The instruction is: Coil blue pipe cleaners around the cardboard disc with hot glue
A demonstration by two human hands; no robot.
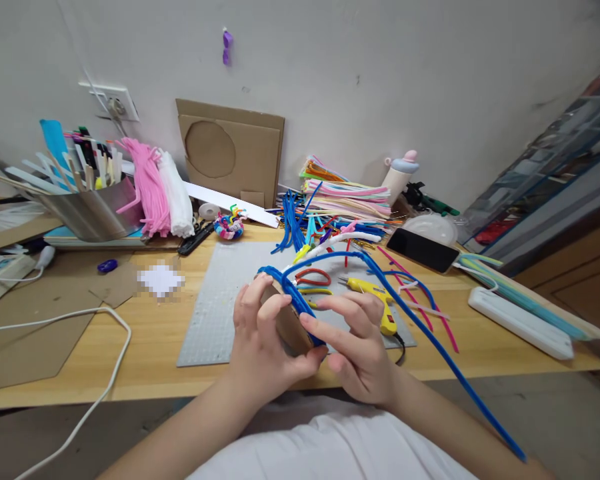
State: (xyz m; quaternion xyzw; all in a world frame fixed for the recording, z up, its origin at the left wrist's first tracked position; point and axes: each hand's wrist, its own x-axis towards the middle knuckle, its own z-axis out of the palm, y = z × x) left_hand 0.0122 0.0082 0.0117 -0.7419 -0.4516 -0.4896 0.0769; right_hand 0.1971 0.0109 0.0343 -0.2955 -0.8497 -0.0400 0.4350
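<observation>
My left hand (267, 333) is wrapped round a round cardboard piece (291, 325), held tilted above the front of the grey cutting mat (207, 310). Blue pipe cleaner (300, 303) runs along the cardboard's edge. From there a long blue strand (420, 320) arches up and trails down over my right forearm. My right hand (357, 340) is at the right side of the piece, its index fingertip on the blue edge and its other fingers bent and apart. Behind my right hand lies a yellow glue gun (370, 287), beside red-handled scissors (314, 277).
Bundled pipe cleaners (345, 197) and a cardboard sheet (260, 153) stand along the wall. A metal container (100, 210) is at the left. The phone (423, 250) and power strip (520, 323) lie right. A white cable (123, 360) crosses the left front edge.
</observation>
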